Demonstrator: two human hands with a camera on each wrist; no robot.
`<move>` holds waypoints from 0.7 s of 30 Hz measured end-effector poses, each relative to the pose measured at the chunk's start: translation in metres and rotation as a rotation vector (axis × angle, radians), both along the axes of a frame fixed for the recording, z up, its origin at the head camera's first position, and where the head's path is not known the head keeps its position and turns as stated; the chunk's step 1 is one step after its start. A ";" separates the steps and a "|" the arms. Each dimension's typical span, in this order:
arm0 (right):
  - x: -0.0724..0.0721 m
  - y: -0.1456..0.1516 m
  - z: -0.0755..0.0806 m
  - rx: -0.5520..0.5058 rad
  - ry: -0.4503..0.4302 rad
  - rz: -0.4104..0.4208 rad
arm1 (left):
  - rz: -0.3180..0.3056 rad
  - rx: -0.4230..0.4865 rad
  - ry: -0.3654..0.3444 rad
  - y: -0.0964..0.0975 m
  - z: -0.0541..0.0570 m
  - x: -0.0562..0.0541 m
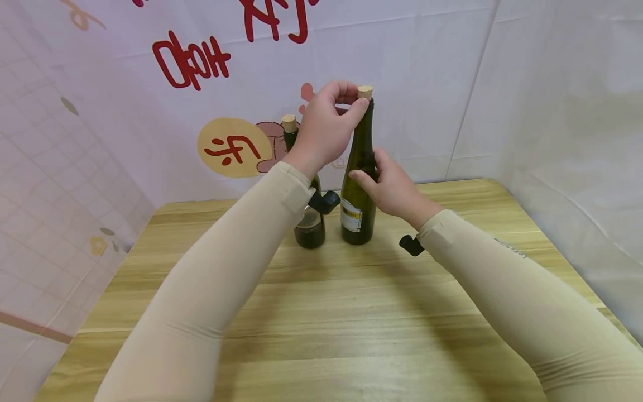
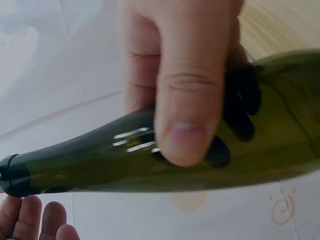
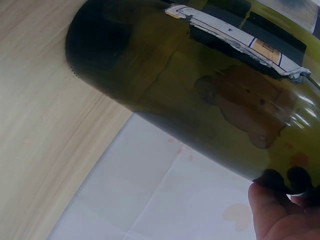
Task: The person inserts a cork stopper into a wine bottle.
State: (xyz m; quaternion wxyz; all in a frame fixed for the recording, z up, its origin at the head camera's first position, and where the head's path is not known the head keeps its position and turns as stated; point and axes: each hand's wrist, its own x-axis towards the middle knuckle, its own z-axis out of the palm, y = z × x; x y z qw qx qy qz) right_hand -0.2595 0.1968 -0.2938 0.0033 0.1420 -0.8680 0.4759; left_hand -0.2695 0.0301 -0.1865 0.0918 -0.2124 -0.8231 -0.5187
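Observation:
A tall green glass bottle [image 1: 358, 192] stands upright on the table, with a cork [image 1: 365, 92] in its mouth. My left hand [image 1: 329, 123] pinches this cork between thumb and fingers; in the left wrist view its fingertips [image 2: 30, 217] show beside the bottle's lip. My right hand [image 1: 397, 187] grips the bottle around the upper body, and its thumb [image 2: 187, 115] lies across the glass in the left wrist view. A torn white and yellow label [image 1: 351, 216] is on the bottle's lower part. Left of it stands a darker bottle [image 1: 310, 235], also corked, partly hidden behind my left forearm.
The wood-grain table [image 1: 321, 335] extends toward me. Close behind the bottles hangs a white cloth [image 1: 402, 67] with red characters and cartoon prints. More cloth encloses the left and right sides. A black wrist mount [image 1: 324, 202] on the left arm is close to both bottles.

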 end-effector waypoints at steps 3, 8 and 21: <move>-0.001 0.000 -0.001 0.008 0.001 0.000 | -0.011 -0.030 -0.012 -0.003 -0.002 0.004; 0.000 -0.001 -0.001 0.017 0.015 0.004 | -0.032 -0.093 -0.020 -0.007 -0.004 0.011; 0.000 0.000 -0.001 0.055 0.028 -0.003 | -0.071 -0.302 0.030 -0.024 -0.012 0.031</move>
